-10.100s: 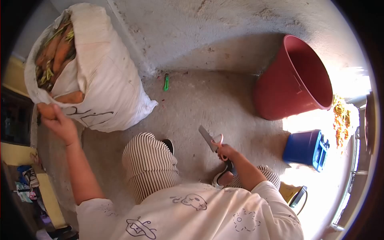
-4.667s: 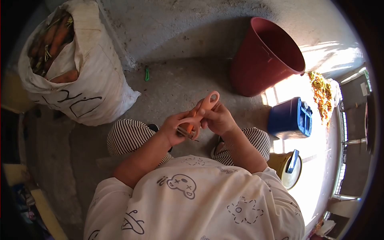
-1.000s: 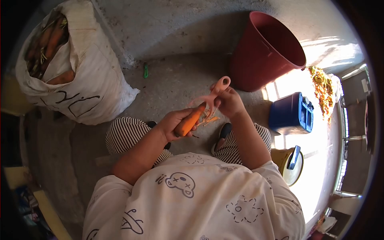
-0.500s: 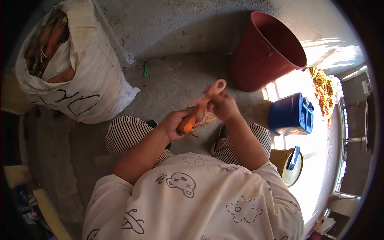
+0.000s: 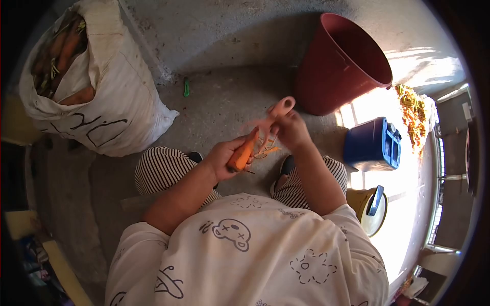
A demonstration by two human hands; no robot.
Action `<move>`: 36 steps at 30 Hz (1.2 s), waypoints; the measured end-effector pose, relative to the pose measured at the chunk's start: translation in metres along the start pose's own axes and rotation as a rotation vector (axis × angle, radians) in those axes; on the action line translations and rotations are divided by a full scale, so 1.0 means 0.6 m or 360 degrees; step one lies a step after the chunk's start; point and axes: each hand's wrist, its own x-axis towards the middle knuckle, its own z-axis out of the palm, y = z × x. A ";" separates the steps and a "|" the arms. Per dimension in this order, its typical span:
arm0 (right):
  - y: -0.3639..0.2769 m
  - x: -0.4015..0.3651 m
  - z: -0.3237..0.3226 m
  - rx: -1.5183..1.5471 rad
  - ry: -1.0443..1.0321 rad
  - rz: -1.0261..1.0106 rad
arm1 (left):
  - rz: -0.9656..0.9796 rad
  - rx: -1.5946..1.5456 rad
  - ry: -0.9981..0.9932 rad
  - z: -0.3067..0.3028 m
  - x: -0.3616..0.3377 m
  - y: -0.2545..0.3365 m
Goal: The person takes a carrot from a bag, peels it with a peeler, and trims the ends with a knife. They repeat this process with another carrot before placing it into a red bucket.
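My left hand (image 5: 225,159) is closed around an orange carrot (image 5: 242,154), its thick end toward me and its tip pointing up and away. Pinched in my right hand (image 5: 292,131) is a pink peeler (image 5: 282,107) with a ring-shaped handle end. The peeler's blurred head lies right at the carrot's tip. Below the two hands, thin orange peelings (image 5: 267,151) show between my knees.
A white sack (image 5: 120,86) full of carrots (image 5: 64,48) stands at left. Toward the right are a tall dark red bin (image 5: 322,71), a blue jerrycan (image 5: 363,145) and a yellowish bucket (image 5: 360,201) with a phone (image 5: 375,200) on top. A green object (image 5: 186,87) lies on the floor.
My right hand has moved slightly right and away from my left hand with the peeler, uncovering more of the carrot's tip. My left hand stays nearly in place.
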 end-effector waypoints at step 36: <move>-0.049 -0.032 -0.023 0.0231 0.0375 -0.0092 | 0.0013 0.0415 0.0045 0.013 -0.033 0.012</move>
